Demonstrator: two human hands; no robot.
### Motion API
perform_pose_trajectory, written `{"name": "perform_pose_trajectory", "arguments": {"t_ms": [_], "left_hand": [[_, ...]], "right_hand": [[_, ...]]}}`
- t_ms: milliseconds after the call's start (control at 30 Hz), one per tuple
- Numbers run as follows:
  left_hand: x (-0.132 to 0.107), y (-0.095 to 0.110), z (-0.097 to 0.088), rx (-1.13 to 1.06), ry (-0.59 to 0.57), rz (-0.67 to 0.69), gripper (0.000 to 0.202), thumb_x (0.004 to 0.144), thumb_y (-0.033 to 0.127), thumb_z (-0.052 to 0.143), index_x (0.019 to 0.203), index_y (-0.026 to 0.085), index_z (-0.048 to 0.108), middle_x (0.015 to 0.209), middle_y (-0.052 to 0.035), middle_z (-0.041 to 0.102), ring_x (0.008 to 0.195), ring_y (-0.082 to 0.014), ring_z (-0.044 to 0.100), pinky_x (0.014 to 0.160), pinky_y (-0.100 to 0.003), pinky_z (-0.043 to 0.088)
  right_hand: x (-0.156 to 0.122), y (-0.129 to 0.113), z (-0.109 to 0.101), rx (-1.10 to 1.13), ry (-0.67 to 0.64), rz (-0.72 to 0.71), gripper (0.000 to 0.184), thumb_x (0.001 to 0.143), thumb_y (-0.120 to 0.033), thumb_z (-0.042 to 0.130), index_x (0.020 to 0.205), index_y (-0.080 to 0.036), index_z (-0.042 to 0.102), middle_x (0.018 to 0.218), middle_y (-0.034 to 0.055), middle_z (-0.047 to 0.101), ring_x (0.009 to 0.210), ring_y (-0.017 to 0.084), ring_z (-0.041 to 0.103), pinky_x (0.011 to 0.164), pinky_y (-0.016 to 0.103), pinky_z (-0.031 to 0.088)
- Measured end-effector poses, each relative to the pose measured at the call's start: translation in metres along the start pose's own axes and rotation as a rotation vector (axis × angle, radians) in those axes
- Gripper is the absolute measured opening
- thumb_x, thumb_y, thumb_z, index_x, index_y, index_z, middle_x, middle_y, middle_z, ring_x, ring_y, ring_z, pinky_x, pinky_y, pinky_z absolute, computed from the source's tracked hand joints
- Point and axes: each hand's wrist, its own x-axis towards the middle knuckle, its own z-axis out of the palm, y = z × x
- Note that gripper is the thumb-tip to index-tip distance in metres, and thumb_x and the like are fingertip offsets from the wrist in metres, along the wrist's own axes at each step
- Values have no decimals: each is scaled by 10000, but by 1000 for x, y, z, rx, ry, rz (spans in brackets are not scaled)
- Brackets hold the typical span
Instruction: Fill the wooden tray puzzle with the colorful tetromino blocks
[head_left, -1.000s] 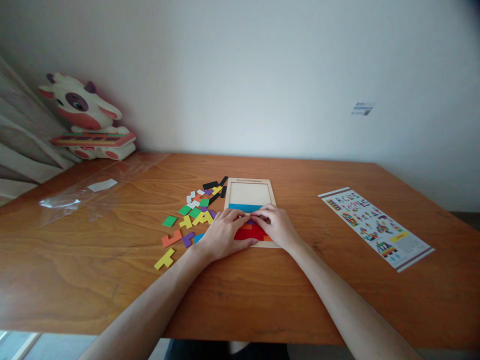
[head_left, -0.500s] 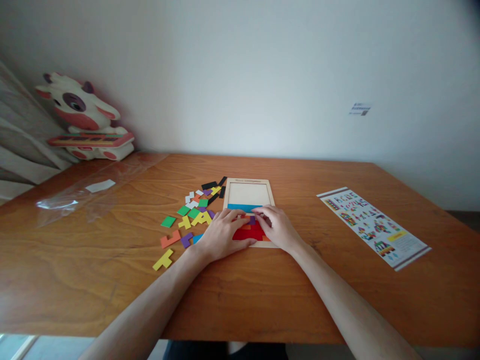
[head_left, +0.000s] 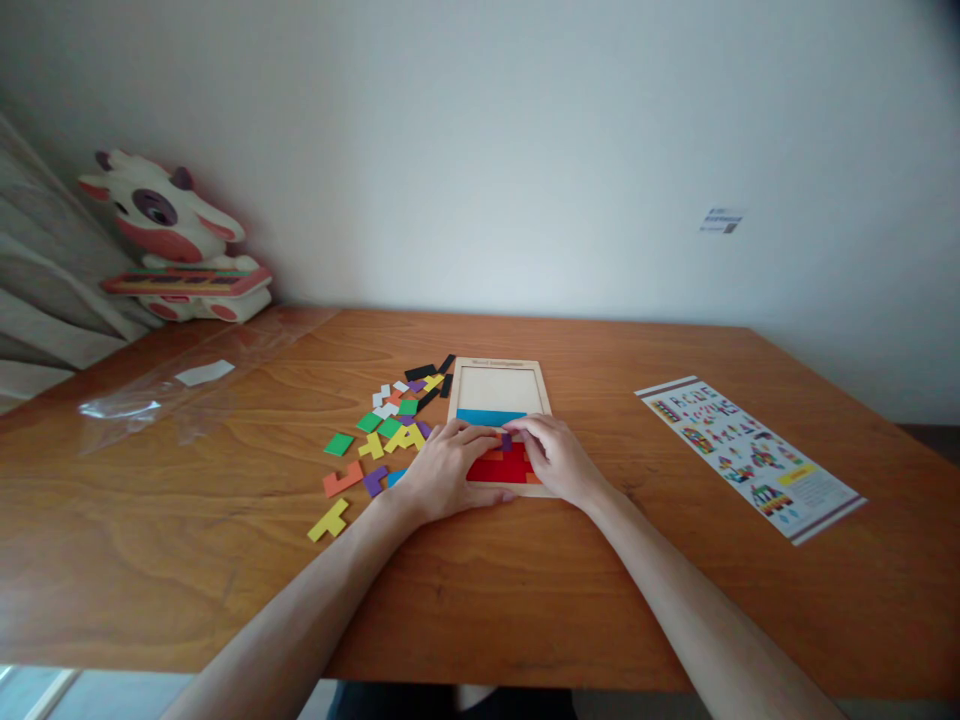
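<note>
A wooden puzzle tray (head_left: 501,364) lies flat on the table, partly filled with coloured pieces. Blue (head_left: 491,416) runs across its middle, and a red piece (head_left: 497,467) fills much of the near part. My left hand (head_left: 446,468) rests over the tray's left side, fingers stretched across the pieces and thumb along the near edge. From the right, my right hand (head_left: 561,455) has its fingertips pinched at a small purple puzzle piece (head_left: 507,442) between blue and red. The hands cover part of the tray's middle.
Loose puzzle pieces, such as a yellow piece (head_left: 328,520) and a green square (head_left: 339,444), lie left of the tray. A printed pattern sheet (head_left: 750,455) is at the right. Clear plastic wrap (head_left: 142,405) and a cow toy with keyboard (head_left: 184,240) sit at the left.
Both hands stay over the tray with only slight finger movement, and the right fingertips shift a little around the purple piece. The whole view has shifted slightly.
</note>
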Motion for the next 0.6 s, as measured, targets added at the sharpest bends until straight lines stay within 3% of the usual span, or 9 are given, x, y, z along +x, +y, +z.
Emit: {"name": "perform_pose_trajectory", "arguments": {"t_ms": [233,400,500,600], "left_hand": [[-1,-2,-3,-21,39,10,628,748,607,736,1226,211,645,1243,-115,667,1128,-301,585,1004,-469,463],[-1,-12,-19,15,186,-21,355,922,471,594,1126,191,671,1141,-103,692,1069,-256,620,956,-384,472],[-3,-21,-35,83,233,-126,312,993,394,461,1084,188,676,990,-83,719,927,-216,657,799,-306,488],[-8,-32,-53,233,176,-277,351,995,401,411,995,201,700,810,-61,720,748,-202,662,614,-265,423]], "right_hand": [[-1,2,0,53,96,14,288,967,-118,414,1111,-243,631,1057,78,678,993,224,654,898,416,536],[-3,4,-1,72,148,67,260,970,-152,429,1116,-242,624,1058,83,681,973,228,660,889,418,542],[-4,5,-1,83,146,76,250,969,-154,427,1107,-240,617,1066,80,693,969,221,670,887,417,544],[-5,5,-2,88,129,77,249,974,-162,422,1111,-246,611,1081,80,697,977,220,674,890,423,543]]}}
